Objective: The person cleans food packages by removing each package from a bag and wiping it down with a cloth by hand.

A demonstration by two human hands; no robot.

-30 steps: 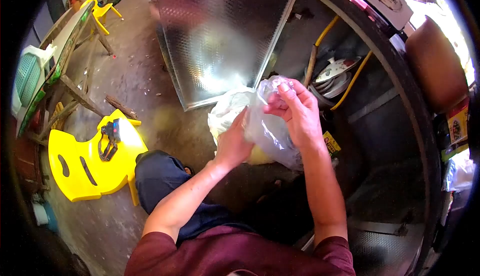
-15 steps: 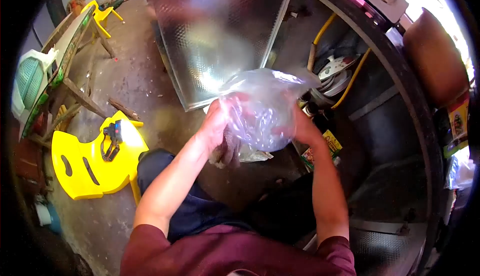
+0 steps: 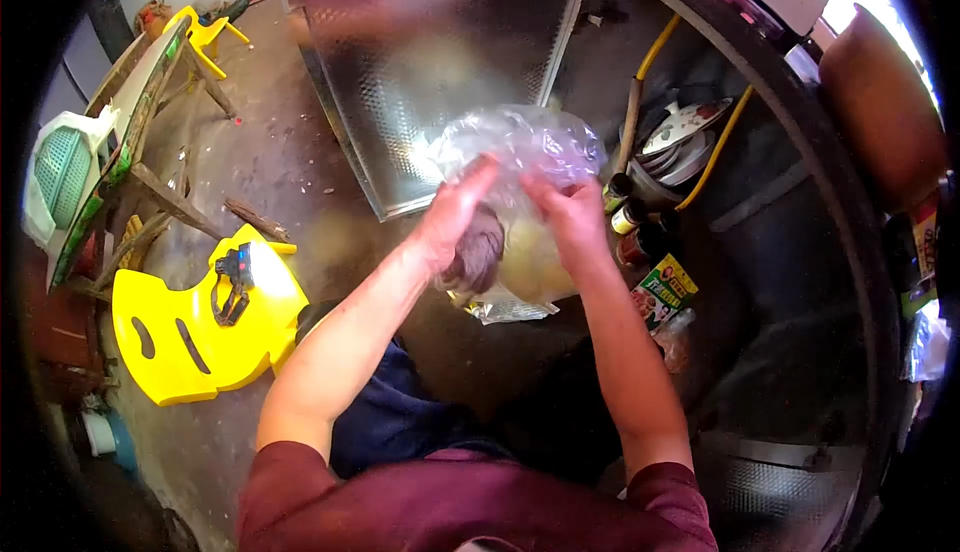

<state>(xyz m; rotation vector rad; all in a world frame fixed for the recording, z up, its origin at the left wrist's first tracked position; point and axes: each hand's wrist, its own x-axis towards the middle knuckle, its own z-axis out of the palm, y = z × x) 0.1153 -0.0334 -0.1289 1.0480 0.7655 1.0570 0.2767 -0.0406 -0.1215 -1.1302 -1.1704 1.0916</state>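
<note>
Clear plastic bag (image 3: 520,137) held before the textured metal panel (image 3: 450,42)

Left hand (image 3: 452,220) and right hand (image 3: 578,214) both grasp the bag, which overlaps the panel's near edge in view — floor (image 3: 270,142) spreads left toward the yellow plastic chair (image 3: 225,352), while small bottles (image 3: 628,215) and a green-and-yellow packet (image 3: 665,287) crowd the right.

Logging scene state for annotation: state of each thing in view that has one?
Clear bag, crumpled; open or closed unclear
Left hand, at the bag; grip unclear
Right hand, fingers bent at the bag; grip unclear
Headlamp, lying on the near yellow chair; lit or off unclear
Far yellow chair, upright
Dishes, stacked
Green-yellow packet, sealed or opened unclear
Jars, by the packet; capped or not unclear
</note>
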